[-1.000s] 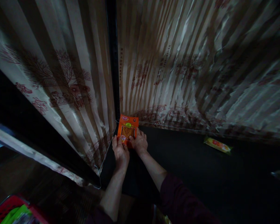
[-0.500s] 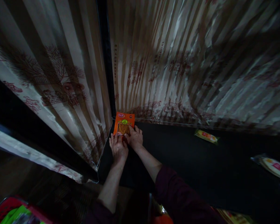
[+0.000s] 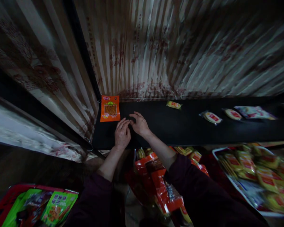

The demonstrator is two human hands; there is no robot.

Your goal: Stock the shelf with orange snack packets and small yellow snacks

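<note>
An orange snack packet (image 3: 110, 108) lies flat in the far left corner of a black shelf (image 3: 184, 129), against striped paper-covered walls. My left hand (image 3: 122, 135) hovers just short of it, fingers loosely extended, holding nothing. My right hand (image 3: 139, 124) is beside the left one, palm down over the shelf, fingers slightly spread and empty. Neither hand touches the packet.
Small yellow and white snack packets (image 3: 174, 105) (image 3: 211, 117) lie along the back of the shelf. Below are red packets (image 3: 161, 179), a tray of yellow packets (image 3: 251, 170) at right, and a red basket (image 3: 38, 205) with green packets at lower left.
Both hands have let go of the orange packet and drawn back toward me. The view has tilted down and right, showing the goods below the shelf.
</note>
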